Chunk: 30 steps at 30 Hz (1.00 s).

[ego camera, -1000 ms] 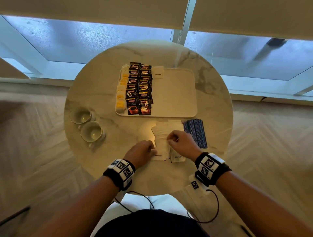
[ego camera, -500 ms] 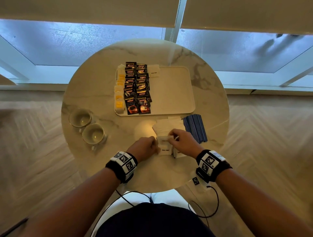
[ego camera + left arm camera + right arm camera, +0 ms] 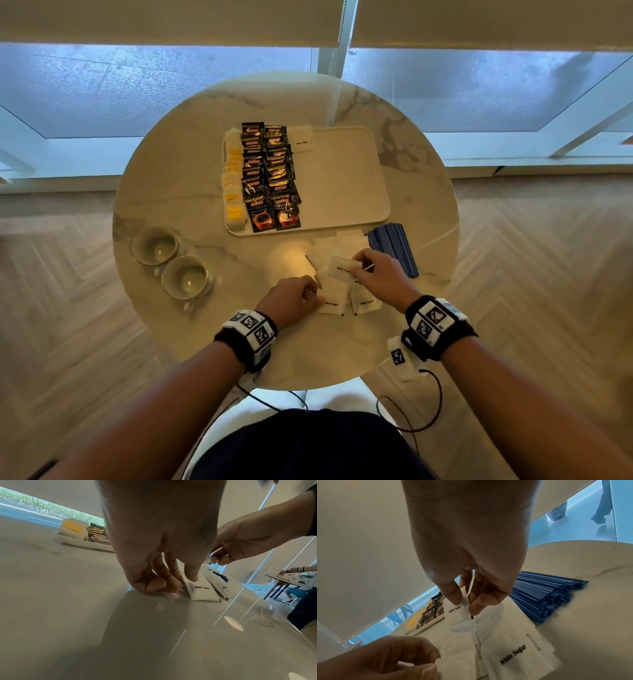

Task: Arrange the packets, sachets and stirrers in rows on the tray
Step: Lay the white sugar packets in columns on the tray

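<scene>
**Right hand lifts a sugar sachet from the pile just below the tray**

A person sits at a round marble table point(image 3: 178, 192), seen from above. The landmark is a pale rectangular tray point(image 3: 346, 178) at the table's centre.

Just on the person's side of the tray's near edge lies a loose pile of white sugar sachets point(image 3: 337, 298). The right hand point(image 3: 383, 277) pinches one lifted sachet point(image 3: 459, 613) between thumb and fingertips, holding it by one edge above the pile. From those fingers, the tray's bare stretch lies straight ahead, away from the person, and slightly left. The right hand is the nearer one to that bare stretch.

The left hand point(image 3: 291, 298) rests at the pile's left edge, further from the tray. Its fingers are curled down onto the table, one fingertip pressing a sachet flat. Whether it grips anything cannot be told.

The tray's left part holds a row of pale packets with yellow labels point(image 3: 233, 192) along its left rim, then two overlapping rows of dark coffee packets point(image 3: 270, 178). One white sachet point(image 3: 303, 140) lies at the far edge, beside the coffee rows. The tray's right part is bare.

Blue stirrers point(image 3: 392, 248) lie bundled off the tray's near right corner, their long axis running roughly toward and away from the person. Two cups point(image 3: 171, 263) stand well left of the tray.
</scene>
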Available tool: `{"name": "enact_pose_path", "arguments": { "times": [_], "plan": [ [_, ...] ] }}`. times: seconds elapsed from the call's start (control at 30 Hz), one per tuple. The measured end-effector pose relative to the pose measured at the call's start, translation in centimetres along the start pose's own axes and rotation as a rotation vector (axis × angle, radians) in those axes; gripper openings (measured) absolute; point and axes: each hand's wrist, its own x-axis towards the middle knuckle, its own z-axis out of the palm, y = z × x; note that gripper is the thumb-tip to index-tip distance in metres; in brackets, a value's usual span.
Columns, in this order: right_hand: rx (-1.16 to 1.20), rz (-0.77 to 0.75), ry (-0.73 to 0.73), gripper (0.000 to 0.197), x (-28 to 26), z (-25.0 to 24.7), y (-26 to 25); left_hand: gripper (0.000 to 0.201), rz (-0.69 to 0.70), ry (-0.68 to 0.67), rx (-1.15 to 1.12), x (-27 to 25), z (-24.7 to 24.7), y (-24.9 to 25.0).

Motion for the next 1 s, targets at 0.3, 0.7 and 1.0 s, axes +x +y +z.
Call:
{"name": "enact_pose_path", "arguments": {
  "times": [0.3,0.7,1.0],
  "plan": [
    [0.144,0.001,-0.082,0.010,1.5,-0.8,-0.9,0.014,0.307,0.081,0.043,-0.7,-3.6,1.0],
    [0.266,-0.181,-0.152,0.022,6.7,-3.9,-4.4,0.007,0.244,0.482,-0.103,4.7,-7.8,4.1],
    [0.180,-0.204,-0.019,0.022,16.6,-5.4,-6.6,0.019,0.171,0.638,-0.005,12.6,-12.4,4.4]
  ]
}}
